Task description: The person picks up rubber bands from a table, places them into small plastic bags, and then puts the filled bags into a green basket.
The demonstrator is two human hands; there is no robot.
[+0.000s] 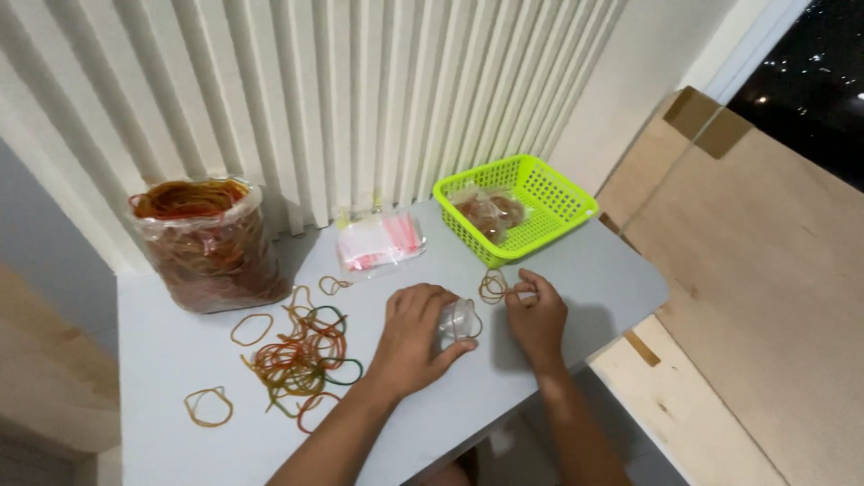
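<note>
Near the table's point(576, 270) front edge, both hands work a small clear bag point(457, 320).
Left hand point(416, 337) fingers curl clamped on the bag; right hand point(536, 313) pinches a rubber band point(492, 286). Bag looks light, limp, slippery: best gripped at its rim.

A single head-worn camera looks steeply down and forward over a small grey table point(558, 270) set against a wall of white vertical blinds point(360, 99). The view sits close, at arm's length: both forearms enter from the bottom edge, and the table's right corner and plywood floor panels point(765, 297) fill the right side.
</note>
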